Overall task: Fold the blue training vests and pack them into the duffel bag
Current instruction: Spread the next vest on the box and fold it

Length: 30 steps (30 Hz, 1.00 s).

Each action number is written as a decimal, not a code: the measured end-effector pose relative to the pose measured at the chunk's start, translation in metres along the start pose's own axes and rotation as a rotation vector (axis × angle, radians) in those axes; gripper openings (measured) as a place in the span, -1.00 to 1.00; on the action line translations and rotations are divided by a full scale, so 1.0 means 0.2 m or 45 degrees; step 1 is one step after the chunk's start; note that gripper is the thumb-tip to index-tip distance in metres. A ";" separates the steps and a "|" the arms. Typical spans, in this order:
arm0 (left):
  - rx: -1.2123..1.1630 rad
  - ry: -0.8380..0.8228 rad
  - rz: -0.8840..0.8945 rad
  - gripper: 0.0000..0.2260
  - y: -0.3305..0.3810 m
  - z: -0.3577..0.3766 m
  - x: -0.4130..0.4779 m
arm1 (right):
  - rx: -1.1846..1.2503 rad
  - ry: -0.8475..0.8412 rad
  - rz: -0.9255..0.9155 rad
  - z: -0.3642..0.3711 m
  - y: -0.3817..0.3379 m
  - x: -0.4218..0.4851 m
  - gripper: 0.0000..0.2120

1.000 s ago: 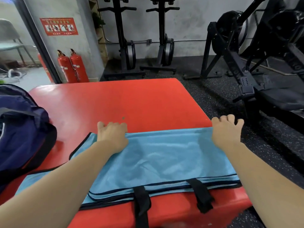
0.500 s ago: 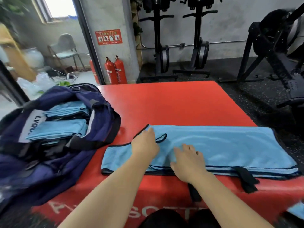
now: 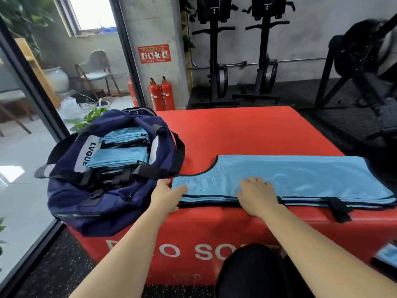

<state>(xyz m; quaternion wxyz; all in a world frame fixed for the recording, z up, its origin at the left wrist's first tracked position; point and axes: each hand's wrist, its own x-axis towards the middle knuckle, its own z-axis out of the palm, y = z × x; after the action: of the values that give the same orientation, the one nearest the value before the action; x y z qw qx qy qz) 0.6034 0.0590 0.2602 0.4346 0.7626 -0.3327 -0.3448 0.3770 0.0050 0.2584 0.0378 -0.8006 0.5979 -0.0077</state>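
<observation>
A light blue training vest (image 3: 300, 177), folded lengthwise with black trim, lies along the near edge of the red padded box (image 3: 247, 132). My left hand (image 3: 166, 195) grips the vest's left end, thumb on top of the cloth. My right hand (image 3: 256, 195) rests flat on the vest's near edge with its fingers spread. A navy duffel bag (image 3: 71, 190) stands open on the box's left corner. Several folded blue vests (image 3: 117, 155) are stacked inside the bag.
Black straps (image 3: 339, 209) of the vest hang over the box's front. Another bit of blue cloth (image 3: 386, 254) shows at the lower right. Two red fire extinguishers (image 3: 162, 93) stand behind the box; black gym machines (image 3: 352, 61) line the back and right. A glass wall runs on the left.
Both hands left the vest's far edge and came to its near left part. My left hand slid out to the vest's left end. The view turned left, bringing the duffel bag into sight.
</observation>
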 end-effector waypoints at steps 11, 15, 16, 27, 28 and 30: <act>1.078 0.210 0.378 -0.72 -0.02 -0.09 0.00 | 0.130 -0.074 -0.189 0.05 -0.13 -0.10 -0.64; 0.965 0.168 0.244 -0.81 0.05 -0.04 0.06 | 0.165 0.125 -0.173 0.06 -0.14 -0.11 -0.67; 0.962 0.127 0.198 -0.83 0.05 -0.03 0.08 | 0.135 0.141 -0.164 0.07 -0.14 -0.12 -0.68; 0.704 0.009 0.006 -0.81 0.01 -0.01 0.21 | 0.081 0.482 -0.048 0.14 0.02 -0.14 -0.76; 0.593 0.003 -0.008 -0.83 0.00 -0.01 0.22 | 0.076 0.379 0.045 0.13 0.06 -0.14 -0.61; 0.403 -0.012 -0.063 -0.84 0.01 -0.01 0.23 | 0.038 0.082 0.208 0.15 0.13 -0.18 -0.38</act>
<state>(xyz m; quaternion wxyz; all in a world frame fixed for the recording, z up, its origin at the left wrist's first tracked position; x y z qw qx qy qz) 0.6293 0.0218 0.2526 0.2987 0.8279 -0.3661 -0.3022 0.3443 0.0333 0.2281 0.0311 -0.7480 0.6619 -0.0393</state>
